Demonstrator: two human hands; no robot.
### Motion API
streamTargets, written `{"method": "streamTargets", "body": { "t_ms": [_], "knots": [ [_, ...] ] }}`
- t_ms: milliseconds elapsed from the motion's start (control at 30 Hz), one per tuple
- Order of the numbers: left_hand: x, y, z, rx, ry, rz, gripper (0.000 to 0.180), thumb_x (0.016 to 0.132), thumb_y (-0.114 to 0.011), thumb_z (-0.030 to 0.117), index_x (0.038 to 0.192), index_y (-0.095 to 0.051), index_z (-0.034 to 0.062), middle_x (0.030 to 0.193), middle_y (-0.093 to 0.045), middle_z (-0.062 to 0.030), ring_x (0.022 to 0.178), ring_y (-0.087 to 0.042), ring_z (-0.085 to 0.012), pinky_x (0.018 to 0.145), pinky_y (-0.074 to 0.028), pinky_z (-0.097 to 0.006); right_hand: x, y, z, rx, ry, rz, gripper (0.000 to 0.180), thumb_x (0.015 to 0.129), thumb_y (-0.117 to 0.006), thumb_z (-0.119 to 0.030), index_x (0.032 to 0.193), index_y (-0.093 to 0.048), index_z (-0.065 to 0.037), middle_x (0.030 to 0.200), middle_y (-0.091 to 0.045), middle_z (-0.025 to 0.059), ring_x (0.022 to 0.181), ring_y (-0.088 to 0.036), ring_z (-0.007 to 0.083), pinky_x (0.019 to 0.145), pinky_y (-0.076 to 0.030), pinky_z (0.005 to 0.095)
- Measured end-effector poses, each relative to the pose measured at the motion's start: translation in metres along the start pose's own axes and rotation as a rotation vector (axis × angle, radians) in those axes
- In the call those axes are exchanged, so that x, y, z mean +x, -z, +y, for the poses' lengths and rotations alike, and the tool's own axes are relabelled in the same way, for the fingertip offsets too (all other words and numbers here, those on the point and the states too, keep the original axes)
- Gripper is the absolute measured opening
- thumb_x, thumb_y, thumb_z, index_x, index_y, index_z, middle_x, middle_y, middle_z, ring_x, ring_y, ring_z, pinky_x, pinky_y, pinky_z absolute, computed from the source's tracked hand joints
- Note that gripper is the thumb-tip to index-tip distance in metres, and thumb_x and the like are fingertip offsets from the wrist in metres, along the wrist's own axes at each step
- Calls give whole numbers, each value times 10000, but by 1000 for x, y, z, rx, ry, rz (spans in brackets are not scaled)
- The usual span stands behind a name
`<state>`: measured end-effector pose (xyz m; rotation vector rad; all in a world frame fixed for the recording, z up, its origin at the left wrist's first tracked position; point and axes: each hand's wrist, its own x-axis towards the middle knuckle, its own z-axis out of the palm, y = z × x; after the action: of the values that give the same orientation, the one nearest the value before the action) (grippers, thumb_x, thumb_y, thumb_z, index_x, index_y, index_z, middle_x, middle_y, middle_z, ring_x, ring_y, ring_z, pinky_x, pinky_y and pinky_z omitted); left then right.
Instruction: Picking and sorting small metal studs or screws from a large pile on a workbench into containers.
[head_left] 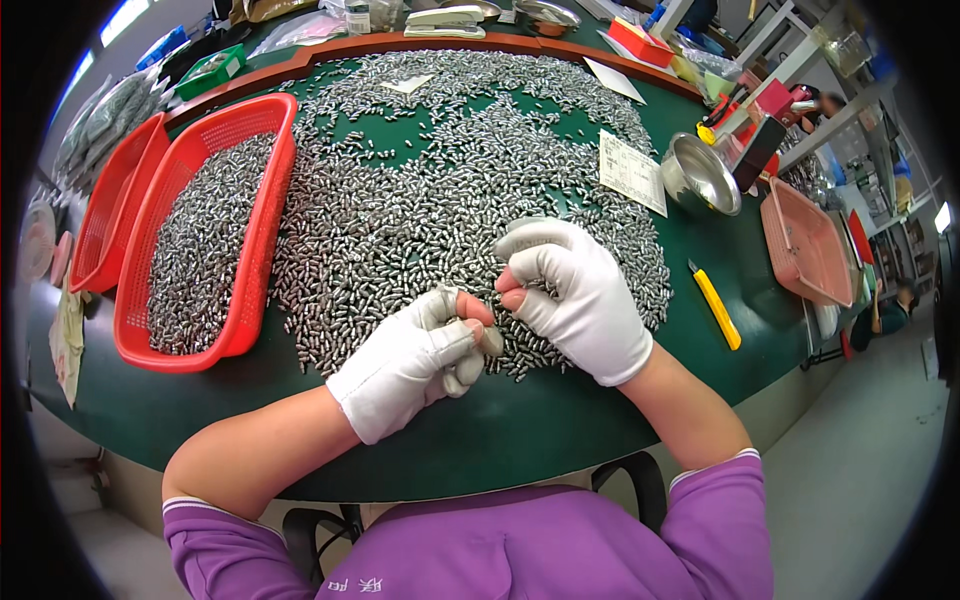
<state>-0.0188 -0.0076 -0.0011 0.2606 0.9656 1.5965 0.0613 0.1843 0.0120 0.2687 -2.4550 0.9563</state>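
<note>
Both my hands wear white gloves with bare thumb and fingertips and hover over the near edge of a wide spread of small silvery metal parts (400, 230). My left hand (415, 355) is closed, thumb pressed to the forefinger and the other fingers curled under; whatever it may hold is hidden. A short way to its right, my right hand (565, 295) has its thumb and forefinger pinched together, other fingers curled. Anything in that pinch is too small to make out. The fingertips of the two hands point toward each other without touching.
At the left stands a red plastic basket (262, 270) heaped with the same metal parts, beside another red basket (105, 215). To the right lie a yellow utility knife (715, 305), a steel bowl (702, 172), a printed paper slip (632, 172) and a pink basket (808, 250). A wooden rim (400, 42) edges the green table.
</note>
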Motion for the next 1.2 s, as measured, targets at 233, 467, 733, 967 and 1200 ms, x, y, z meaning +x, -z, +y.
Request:
{"method": "streamTargets", "body": {
  "t_ms": [233, 467, 733, 967, 1200],
  "knots": [
    [-1, -4, 2, 50, 45, 24, 224, 920, -601, 211, 1075, -506, 81, 911, -581, -15, 670, -497, -51, 594, -412, -189, 5, -4, -6, 118, 203, -83, 203, 680, -732, -41, 853, -625, -48, 929, -633, 101, 909, -616, 319, 769, -506, 395],
    [0, -3, 1, 80, 6, 24, 174, 942, -566, 229, 1030, -514, 89, 884, -584, -11, 644, -487, -49, 576, -396, -180, 1, -2, -3, 29, 79, -15, 229, 730, -683, -4, 956, -662, -34, 974, -629, 118, 889, -621, 295, 779, -507, 356],
    [1, -2, 0, 18, -13, 14, 212, 929, -593, 288, 1000, -545, 94, 851, -593, -20, 610, -463, -63, 552, -361, -201, -5, 9, 20, -384, -136, -116, 245, 682, -738, -89, 915, -667, -63, 1044, -621, 115, 1000, -590, 297, 872, -474, 385],
    [0, -1, 0, 57, 8, 10, 176, 958, -539, 250, 1036, -521, 93, 877, -589, -2, 658, -491, -45, 587, -403, -183, 2, 6, 2, -88, 73, 1, 226, 652, -761, -41, 852, -662, -73, 988, -631, 93, 963, -601, 288, 829, -486, 374],
    [-1, -3, -1, 76, 11, 76, 168, 944, -571, 207, 1030, -518, 73, 865, -588, -12, 636, -492, -46, 562, -401, -172, 11, 1, -12, 5, 256, 7, 174, 596, -728, -45, 727, -614, -22, 827, -619, 110, 782, -620, 307, 666, -511, 393]
  ]
}}
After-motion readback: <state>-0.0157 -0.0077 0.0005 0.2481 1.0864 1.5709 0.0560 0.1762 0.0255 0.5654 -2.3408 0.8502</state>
